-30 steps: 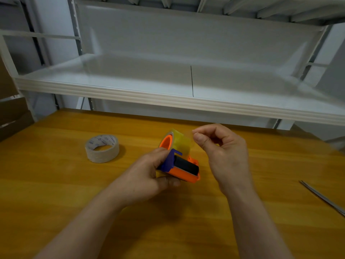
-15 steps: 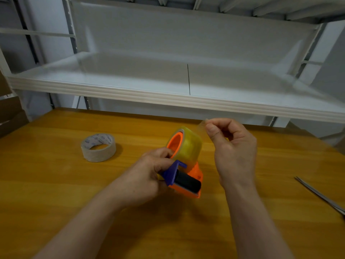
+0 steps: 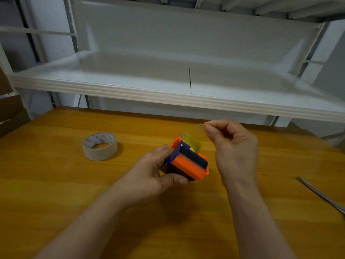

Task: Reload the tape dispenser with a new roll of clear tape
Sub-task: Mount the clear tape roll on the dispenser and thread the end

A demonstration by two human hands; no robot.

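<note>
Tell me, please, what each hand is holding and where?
Left hand grips the tape dispenser by its body; right hand pinches the clear tape's loose end.

The inside of the tape roll (image 3: 99, 146), at ten o'clock from the hands, carries print too blurred to read.

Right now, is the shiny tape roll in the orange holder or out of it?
In. The clear roll sits on the dispenser held by the left hand.
</note>
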